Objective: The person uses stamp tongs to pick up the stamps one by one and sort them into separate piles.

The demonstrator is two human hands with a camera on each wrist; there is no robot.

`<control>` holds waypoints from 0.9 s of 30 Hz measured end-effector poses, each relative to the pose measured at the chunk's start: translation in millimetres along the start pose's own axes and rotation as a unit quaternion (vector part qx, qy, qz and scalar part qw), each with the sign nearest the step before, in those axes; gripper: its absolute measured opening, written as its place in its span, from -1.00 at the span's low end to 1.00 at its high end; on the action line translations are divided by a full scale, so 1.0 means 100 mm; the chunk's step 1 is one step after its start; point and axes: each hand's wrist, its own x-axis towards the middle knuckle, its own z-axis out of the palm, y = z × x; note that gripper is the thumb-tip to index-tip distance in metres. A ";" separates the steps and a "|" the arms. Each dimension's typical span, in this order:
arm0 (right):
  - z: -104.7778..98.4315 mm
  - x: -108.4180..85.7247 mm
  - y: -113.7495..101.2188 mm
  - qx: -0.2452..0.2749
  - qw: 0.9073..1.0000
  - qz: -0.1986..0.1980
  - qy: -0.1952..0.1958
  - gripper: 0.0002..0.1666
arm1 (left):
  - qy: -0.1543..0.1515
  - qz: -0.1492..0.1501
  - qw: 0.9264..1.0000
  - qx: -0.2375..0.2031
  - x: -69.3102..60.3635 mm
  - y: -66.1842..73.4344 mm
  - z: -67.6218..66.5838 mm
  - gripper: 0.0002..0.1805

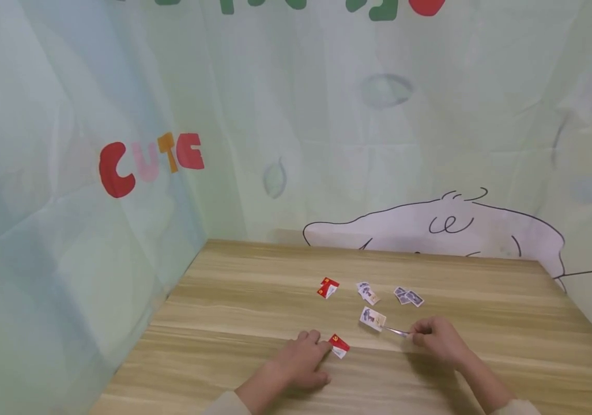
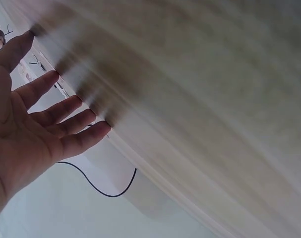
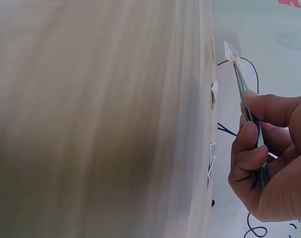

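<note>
My right hand [image 1: 441, 340] grips a pair of metal tweezers [image 3: 248, 101], whose tips pinch a small pale stamp-like picture card [image 1: 372, 319]. In the right wrist view that card [image 3: 232, 51] stands off the wooden surface. Fingers spread, my left hand [image 1: 301, 362] rests its fingertips on the table, and its index finger touches or lies right beside a red and white card [image 1: 339, 346]. In the left wrist view the palm of the left hand [image 2: 36, 129] shows, holding nothing.
Farther back on the wooden table [image 1: 254, 276] lie small overlapping groups: red cards [image 1: 328, 286], pale picture cards [image 1: 368, 293] and dark grey cards [image 1: 408, 296]. A printed cloth backdrop [image 1: 254, 115] rises behind the table and along its left side.
</note>
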 end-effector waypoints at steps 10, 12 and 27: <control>0.07 0.22 0.00 -0.027 0.999 0.000 0.030 -0.95 | -0.005 -0.001 1.000 -0.007 0.01 0.01 -0.01 -0.37; 0.09 0.28 0.00 -0.027 0.999 0.004 0.030 -0.96 | -0.007 -0.001 1.000 -0.008 0.01 0.01 -0.01 -0.37; 0.18 0.47 -0.02 -0.020 0.999 0.015 0.046 -0.94 | -0.011 0.005 1.000 -0.017 0.01 0.00 -0.02 -0.38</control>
